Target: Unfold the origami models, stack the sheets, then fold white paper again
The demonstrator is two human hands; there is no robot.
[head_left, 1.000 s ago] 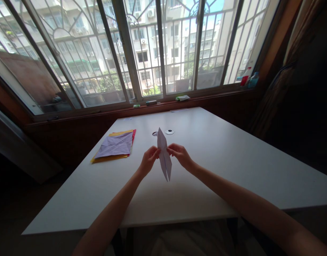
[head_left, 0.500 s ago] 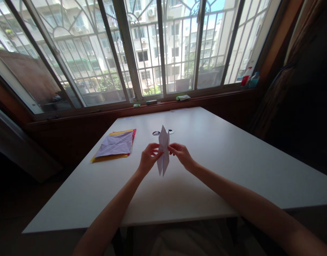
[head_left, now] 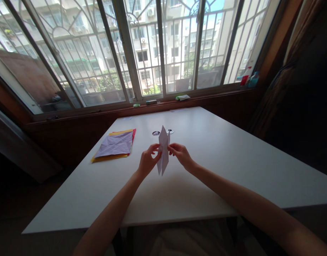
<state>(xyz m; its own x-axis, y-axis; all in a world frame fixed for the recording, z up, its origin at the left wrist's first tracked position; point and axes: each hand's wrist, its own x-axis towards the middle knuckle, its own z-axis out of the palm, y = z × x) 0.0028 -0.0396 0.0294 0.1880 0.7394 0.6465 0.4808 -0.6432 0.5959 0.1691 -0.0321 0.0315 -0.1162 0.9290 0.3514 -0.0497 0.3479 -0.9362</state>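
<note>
The folded paper [head_left: 163, 151] hides the fingertips pinching it; small items on the windowsill [head_left: 152, 106] stay unidentifiable.

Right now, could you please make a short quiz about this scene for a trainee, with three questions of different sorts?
1. True or false: the folded pale lilac paper piece lies flat on the white table.
2. Which hands pinch that folded paper? A) only the left hand B) only the right hand C) both hands
3. Fill in the missing word: the stack of coloured paper sheets, with a creased lilac sheet on top, lies on the table to the person's ____.

Key
1. False: it is held up on edge, above the table.
2. C: one hand grips each side.
3. left
</note>
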